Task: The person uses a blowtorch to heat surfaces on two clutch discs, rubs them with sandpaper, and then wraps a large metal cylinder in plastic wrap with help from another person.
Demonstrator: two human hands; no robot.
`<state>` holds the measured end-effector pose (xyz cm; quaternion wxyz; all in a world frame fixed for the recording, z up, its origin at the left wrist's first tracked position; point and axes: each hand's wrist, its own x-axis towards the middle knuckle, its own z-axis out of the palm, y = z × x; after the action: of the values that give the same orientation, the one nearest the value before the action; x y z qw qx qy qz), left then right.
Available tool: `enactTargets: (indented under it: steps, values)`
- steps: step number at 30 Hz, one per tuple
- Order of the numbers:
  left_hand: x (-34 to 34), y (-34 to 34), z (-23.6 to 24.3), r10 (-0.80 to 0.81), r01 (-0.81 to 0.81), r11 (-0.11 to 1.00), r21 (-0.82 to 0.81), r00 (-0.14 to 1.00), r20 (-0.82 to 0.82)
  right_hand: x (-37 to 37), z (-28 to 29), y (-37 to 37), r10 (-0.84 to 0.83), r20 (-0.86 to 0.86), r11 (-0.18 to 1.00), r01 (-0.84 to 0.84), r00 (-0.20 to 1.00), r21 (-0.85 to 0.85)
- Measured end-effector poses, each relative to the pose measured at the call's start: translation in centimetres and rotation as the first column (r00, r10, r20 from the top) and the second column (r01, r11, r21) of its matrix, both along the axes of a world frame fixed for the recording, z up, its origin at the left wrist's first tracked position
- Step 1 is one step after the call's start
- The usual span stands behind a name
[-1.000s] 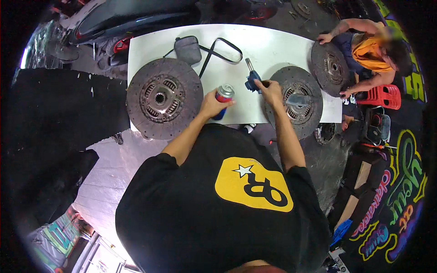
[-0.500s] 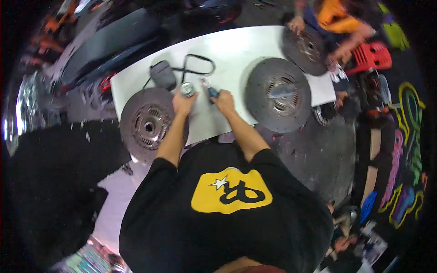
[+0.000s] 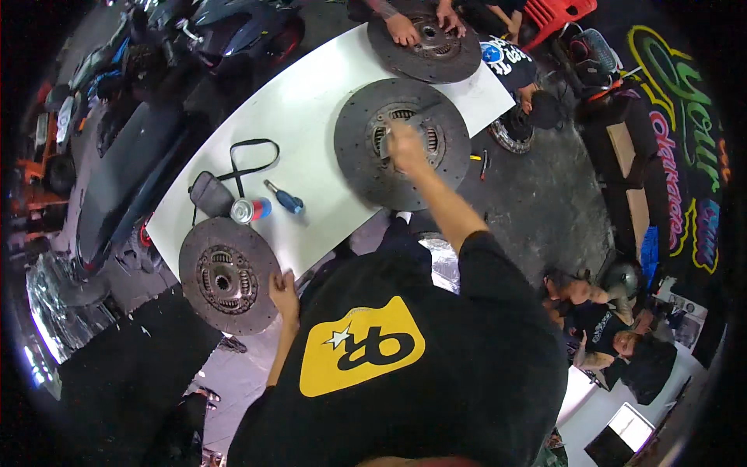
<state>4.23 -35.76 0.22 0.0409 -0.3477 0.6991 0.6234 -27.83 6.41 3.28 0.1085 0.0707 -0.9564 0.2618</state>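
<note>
middle clutch disc [image 3: 367, 161]: lies flat on the white table [image 3: 303, 117], its near rim overhanging the table edge. the right hand [image 3: 406, 146] is over its central area. for good control, apply light pressure straight down near the centre; loading the overhanging rim could tip or shift the disc. keep fingertips clear of the spring windows, whose edges are probably hard on skin.

pose: the right forearm reaches forward and slants leftward, elbow partly extended. the right fingers are drawn narrow; blur hides whether they hold anything, so this cannot be told. the left forearm lies low beside the torso. the left hand [image 3: 285, 296] is at the near rim of the left clutch disc [image 3: 226, 279], fingers loosely spread, no grip visible. the can [image 3: 246, 210] and blue torch [image 3: 285, 198] are on the table, apart from both hands.
</note>
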Motion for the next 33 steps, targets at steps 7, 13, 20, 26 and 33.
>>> enactTargets:
  steps: [7,13,20,26,33]
  values:
    - [-1.0,9.2,1.9,-0.092,0.092,0.995,0.033,0.996,0.014,-7.6,-0.7,11.9,0.191,0.346,0.834,-0.338,0.919,0.437]
    - [-10.1,16.8,3.1,-0.199,0.193,0.979,-0.069,0.976,-0.089,-7.6,0.8,14.7,0.387,0.285,0.826,-0.467,0.877,0.317]
    - [-16.5,20.6,5.7,-0.191,0.147,0.930,-0.337,0.976,-0.102,4.4,0.8,16.2,0.066,0.606,0.957,0.122,0.792,-0.263]
    - [-24.0,22.1,5.7,-0.303,0.238,0.894,-0.380,0.945,-0.122,11.6,3.1,13.2,0.097,0.758,0.634,0.547,0.645,-0.547]
    - [-37.0,29.8,7.4,-0.764,0.537,0.620,-0.573,0.581,-0.282,16.2,2.1,15.6,-0.391,0.547,0.631,0.649,0.740,-0.426]
